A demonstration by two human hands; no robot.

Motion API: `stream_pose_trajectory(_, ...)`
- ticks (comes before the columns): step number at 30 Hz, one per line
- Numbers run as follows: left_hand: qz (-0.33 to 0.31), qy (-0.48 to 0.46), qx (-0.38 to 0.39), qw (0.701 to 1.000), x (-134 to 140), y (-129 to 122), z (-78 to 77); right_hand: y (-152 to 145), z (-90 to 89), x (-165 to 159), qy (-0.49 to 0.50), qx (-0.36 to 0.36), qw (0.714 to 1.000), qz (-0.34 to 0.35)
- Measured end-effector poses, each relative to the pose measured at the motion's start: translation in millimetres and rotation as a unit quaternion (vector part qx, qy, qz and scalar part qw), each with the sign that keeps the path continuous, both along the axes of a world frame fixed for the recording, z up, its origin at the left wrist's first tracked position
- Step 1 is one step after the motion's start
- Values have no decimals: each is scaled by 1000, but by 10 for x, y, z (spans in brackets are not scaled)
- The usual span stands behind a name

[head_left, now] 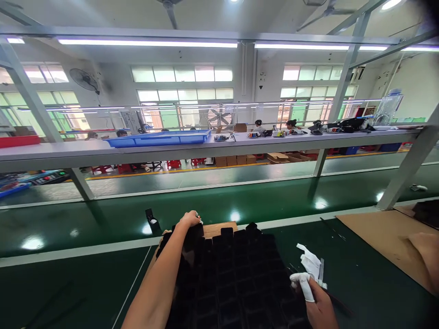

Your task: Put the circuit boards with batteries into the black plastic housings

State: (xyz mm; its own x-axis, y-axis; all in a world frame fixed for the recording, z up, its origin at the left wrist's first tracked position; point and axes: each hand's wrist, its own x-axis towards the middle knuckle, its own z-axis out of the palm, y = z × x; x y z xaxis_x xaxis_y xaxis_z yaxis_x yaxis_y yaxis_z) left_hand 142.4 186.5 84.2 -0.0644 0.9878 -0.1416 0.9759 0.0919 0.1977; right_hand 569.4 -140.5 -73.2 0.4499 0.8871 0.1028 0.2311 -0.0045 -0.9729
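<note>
Many small black boxes [236, 274] stand packed in rows on a cardboard sheet [219, 229] in front of me. My left hand [190, 220] reaches to the far left corner of the rows, its fingers curled over the top of a black box; what they grip is hidden. At the right edge of the rows is my right hand [315, 297], with white finger covers on. Its fingers are pressed together, and anything between them is too small to make out. Just beyond it lie a white cloth-like piece [309, 261] and a narrow grey strip [321, 272].
An open black box [152, 220] stands on the green conveyor belt [260, 205]. A raised shelf [260, 140] crosses ahead, bearing a blue tray [159, 138]. At right, another person's hand [423, 249] is over a brown cardboard sheet [377, 233].
</note>
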Motion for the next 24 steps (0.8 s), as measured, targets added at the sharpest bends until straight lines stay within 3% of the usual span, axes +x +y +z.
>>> stream_pose_trajectory(4, 34, 15, -10, 999, -4, 85, -78, -2, -34, 8, -26, 24, 999, -13)
stream_pose_trajectory(9, 77, 2, 11, 997, -52, 108, -63, -4, -6, 4, -37, 18, 999, -36)
stream_pose_trajectory(12, 88, -31, 45, 995, -61, 47, -28, -18, 51, -57, -24, 26, 996, -76)
stream_pose_trajectory(16, 113, -125, 114, 979, -50, -129, 23, -33, 127, -109, -16, 34, 996, -77)
stream_pose_trajectory(20, 140, -283, 218, 923, -18, -347, 184, -27, 158, -118, -10, 26, 997, -78)
stream_pose_trajectory(22, 158, -384, 261, 871, 22, -446, 336, -26, 155, -121, -6, 22, 996, -85)
stream_pose_trajectory(24, 175, -498, 282, 801, 70, -556, 521, -32, 148, -124, 5, 8, 996, -89)
